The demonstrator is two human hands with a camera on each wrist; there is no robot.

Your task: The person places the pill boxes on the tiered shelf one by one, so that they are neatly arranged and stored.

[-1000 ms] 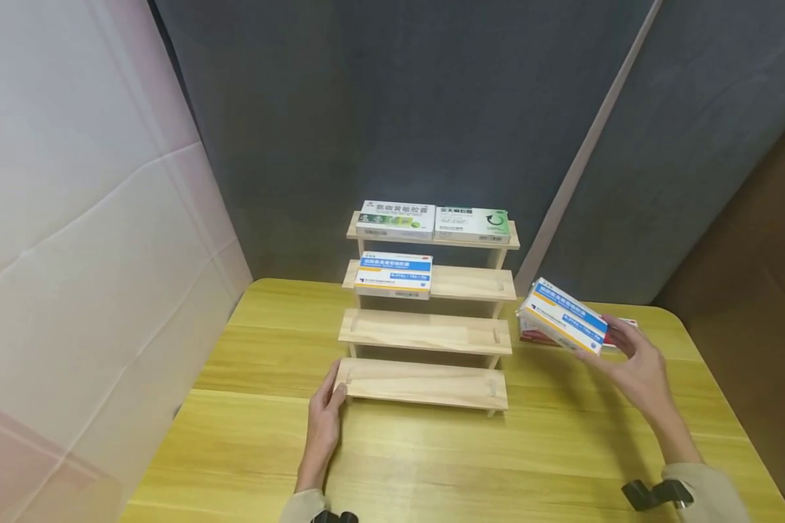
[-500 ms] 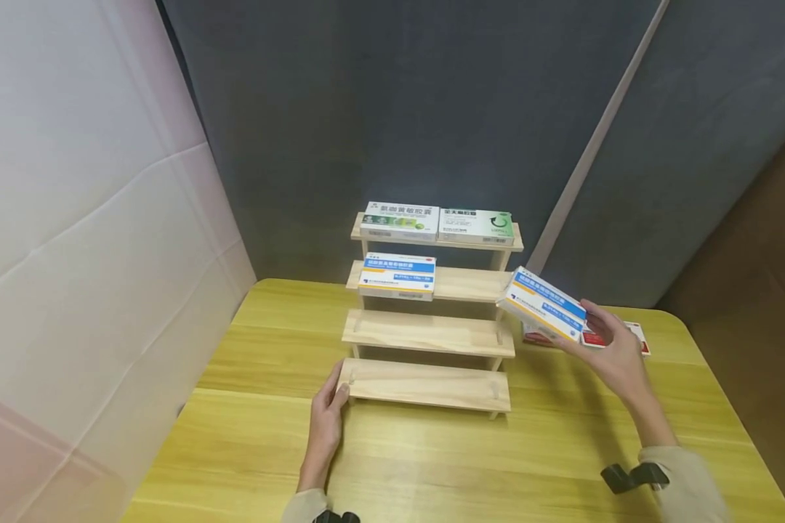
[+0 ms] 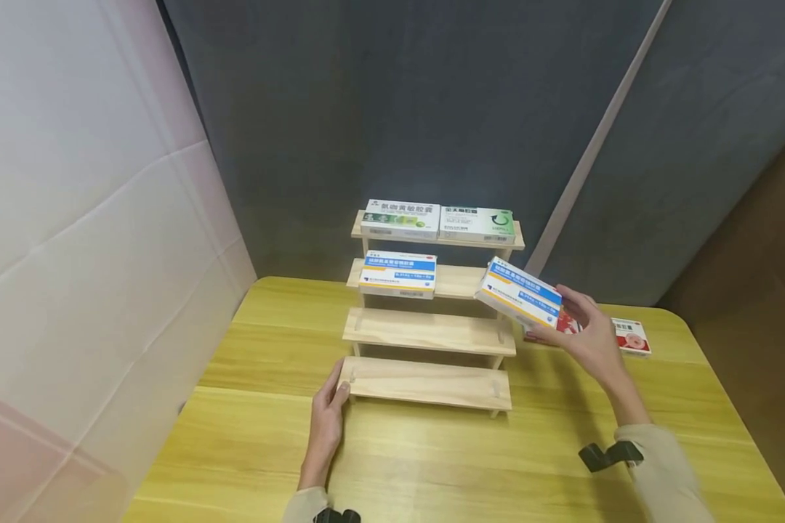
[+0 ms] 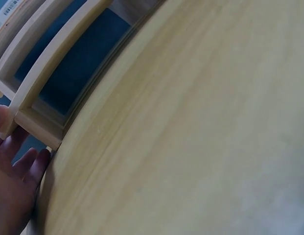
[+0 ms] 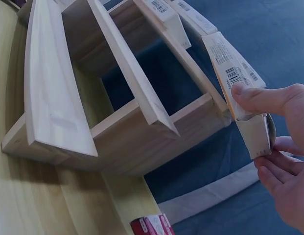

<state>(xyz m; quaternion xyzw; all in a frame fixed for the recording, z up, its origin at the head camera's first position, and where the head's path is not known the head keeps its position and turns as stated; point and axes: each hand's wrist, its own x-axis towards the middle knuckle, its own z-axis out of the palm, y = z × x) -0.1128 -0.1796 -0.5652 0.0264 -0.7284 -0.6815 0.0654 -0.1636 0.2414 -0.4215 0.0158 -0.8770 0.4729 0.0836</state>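
Note:
A stepped wooden display rack (image 3: 425,381) with several tiers stands on the table. My left hand (image 3: 325,421) grips the left end of its lowest tier, thumb on top; the left wrist view shows the fingers below the board's end. In my right hand (image 3: 585,338) a white-and-blue medicine box (image 3: 520,294) is pinched by its right end, tilted, at the right end of the second tier from the top. The right wrist view shows the thumb on the box's barcode side (image 5: 230,73). A matching medicine box (image 3: 399,274) lies on that tier's left half.
On the top tier lie a white-and-green medicine box (image 3: 400,219) and a green-and-white one (image 3: 476,224). Red-and-white medicine boxes (image 3: 631,336) lie on the table (image 3: 248,436) right of the rack, partly behind my right hand. A dark curtain (image 3: 392,102) hangs behind.
My right hand has carried the medicine box left and slightly up, from above the red boxes to the rack's second tier. My left hand keeps its grip on the lowest tier.

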